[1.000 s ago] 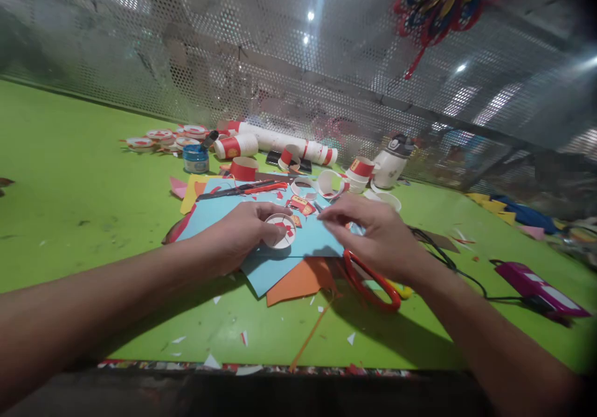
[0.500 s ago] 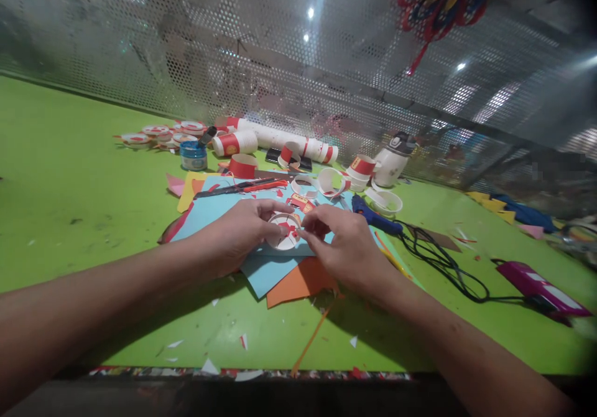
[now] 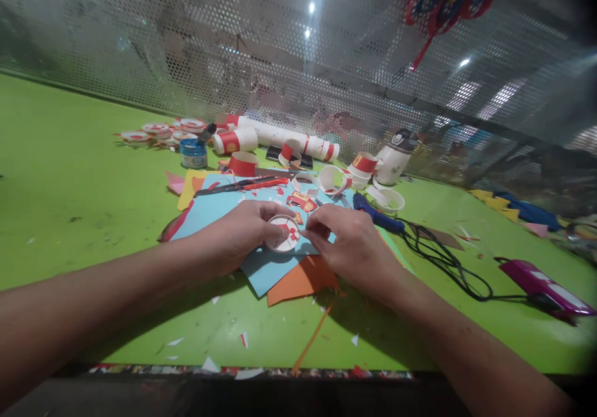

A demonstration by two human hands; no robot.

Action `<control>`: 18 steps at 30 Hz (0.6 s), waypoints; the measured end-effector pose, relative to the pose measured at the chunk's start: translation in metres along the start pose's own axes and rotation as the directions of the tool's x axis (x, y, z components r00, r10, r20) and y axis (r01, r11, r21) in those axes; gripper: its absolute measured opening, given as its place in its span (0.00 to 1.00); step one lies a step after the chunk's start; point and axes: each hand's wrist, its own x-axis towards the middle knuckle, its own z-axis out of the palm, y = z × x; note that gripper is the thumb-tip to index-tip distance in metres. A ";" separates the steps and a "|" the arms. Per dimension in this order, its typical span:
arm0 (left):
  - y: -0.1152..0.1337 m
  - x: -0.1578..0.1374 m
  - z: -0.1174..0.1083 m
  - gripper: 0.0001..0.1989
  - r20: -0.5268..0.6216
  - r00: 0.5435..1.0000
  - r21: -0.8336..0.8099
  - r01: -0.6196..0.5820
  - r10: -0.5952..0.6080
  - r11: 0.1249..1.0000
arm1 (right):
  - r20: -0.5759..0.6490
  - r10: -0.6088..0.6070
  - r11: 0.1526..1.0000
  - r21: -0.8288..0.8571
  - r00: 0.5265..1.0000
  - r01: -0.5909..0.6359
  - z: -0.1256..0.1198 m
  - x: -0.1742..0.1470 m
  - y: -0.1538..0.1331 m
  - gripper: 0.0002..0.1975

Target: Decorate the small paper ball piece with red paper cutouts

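Note:
My left hand [image 3: 249, 230] is closed on the rim of a small round paper-cup base [image 3: 282, 241], white with red pieces inside, its thumb reaching over the inner face. Close by on the right, my right hand [image 3: 342, 236] has thumb and forefinger pinched together beside the rim; whatever they may hold is too small to make out. Both hands are above light blue paper sheets [image 3: 219, 211]. Red paper cut-outs [image 3: 303, 201] lie just beyond the cup base. Scissors with red handles [image 3: 261, 183] rest on the sheets behind my left hand.
Cut cup rings [image 3: 332, 180], stacked paper cups [image 3: 236, 140] and a blue jar [image 3: 193, 154] stand behind. Finished-looking red and white discs [image 3: 156, 131] sit at back left. A blue glue gun [image 3: 377, 215] with its black cord [image 3: 443, 261] lies right, leading toward a magenta device [image 3: 541, 286].
The cup base has shifted slightly left and down, and its red pieces show differently. My right fingertips have drawn slightly away to the right from its inner face.

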 end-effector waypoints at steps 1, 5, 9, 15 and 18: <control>0.000 0.000 0.000 0.19 0.004 1.000 0.004 -0.009 0.009 1.000 | 0.012 -0.019 0.999 -0.044 1.000 0.019 -0.001 0.000 0.000 0.05; 0.000 0.001 0.002 0.17 -0.003 0.999 0.044 -0.045 0.045 0.998 | 0.108 -0.044 0.983 -0.171 0.993 0.062 -0.002 0.001 0.001 0.05; 0.003 -0.001 0.004 0.19 -0.031 0.999 0.085 -0.035 0.038 0.996 | 0.183 -0.054 0.969 -0.227 0.982 0.095 -0.002 0.002 0.001 0.06; 0.001 0.000 0.004 0.19 0.001 0.999 0.119 -0.046 0.046 0.992 | 0.247 -0.071 0.955 -0.261 0.966 0.137 -0.001 0.004 0.001 0.08; -0.001 0.001 0.003 0.20 0.010 0.999 0.144 -0.054 0.053 0.988 | 0.264 -0.071 0.953 -0.268 0.962 0.144 0.000 0.003 0.001 0.07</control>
